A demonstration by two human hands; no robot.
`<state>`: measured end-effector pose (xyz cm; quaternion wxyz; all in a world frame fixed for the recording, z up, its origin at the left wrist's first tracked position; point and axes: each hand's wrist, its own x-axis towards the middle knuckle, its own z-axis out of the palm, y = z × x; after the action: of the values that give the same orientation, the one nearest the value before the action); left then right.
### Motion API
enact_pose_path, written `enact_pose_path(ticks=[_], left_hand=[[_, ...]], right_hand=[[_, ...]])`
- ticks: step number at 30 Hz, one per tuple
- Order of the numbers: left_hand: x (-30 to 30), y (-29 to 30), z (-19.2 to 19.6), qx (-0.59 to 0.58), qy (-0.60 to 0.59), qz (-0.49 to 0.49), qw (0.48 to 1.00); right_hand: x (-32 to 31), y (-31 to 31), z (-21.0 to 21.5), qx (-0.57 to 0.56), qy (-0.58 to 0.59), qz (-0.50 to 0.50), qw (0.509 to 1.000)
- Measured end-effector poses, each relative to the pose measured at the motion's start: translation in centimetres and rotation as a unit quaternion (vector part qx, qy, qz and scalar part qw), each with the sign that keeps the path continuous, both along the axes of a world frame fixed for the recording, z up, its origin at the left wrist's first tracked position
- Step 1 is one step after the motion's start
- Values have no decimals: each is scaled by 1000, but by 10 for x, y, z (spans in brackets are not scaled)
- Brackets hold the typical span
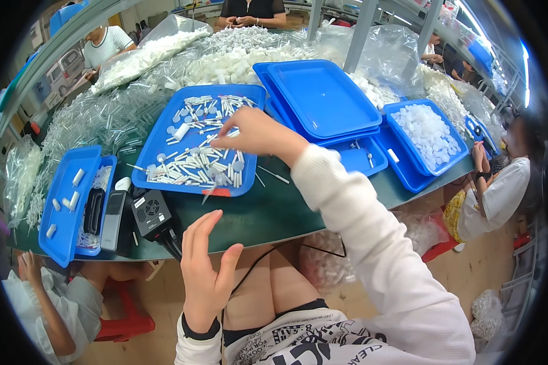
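Far left, blue tray (pixel 66 237) with few white cylinders (pixel 74 199); then black device (pixel 151 210). Next, large blue tray (pixel 158 135), white sticks (pixel 189 169) scattered inside. Left hand (pixel 204 274) wide, thumb apart, nearer body than large tray. Right hand (pixel 259 134) above sticks, fingers bent; cannot tell if holding anything. Rightward, stacked trays (pixel 323 100), heaped white discs (pixel 423 131).

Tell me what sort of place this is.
Probably a small-parts assembly workshop: blue trays hold little white pieces, loose parts and clear plastic bags crowd a green table, and several people sit or stand around it.
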<state>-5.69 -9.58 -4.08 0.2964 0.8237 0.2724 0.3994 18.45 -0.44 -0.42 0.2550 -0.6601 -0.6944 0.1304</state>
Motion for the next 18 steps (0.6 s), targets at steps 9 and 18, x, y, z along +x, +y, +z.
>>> enact_pose_path(ticks=[9, 18], left_hand=[[-9, -2, 0, -43, -13, 6, 999], [-8, -2, -3, -46, -37, 14, 998]], right_hand=[[20, 107, -64, 7, -117, -87, 989], [24, 82, -49, 81, -165, -148, 972]])
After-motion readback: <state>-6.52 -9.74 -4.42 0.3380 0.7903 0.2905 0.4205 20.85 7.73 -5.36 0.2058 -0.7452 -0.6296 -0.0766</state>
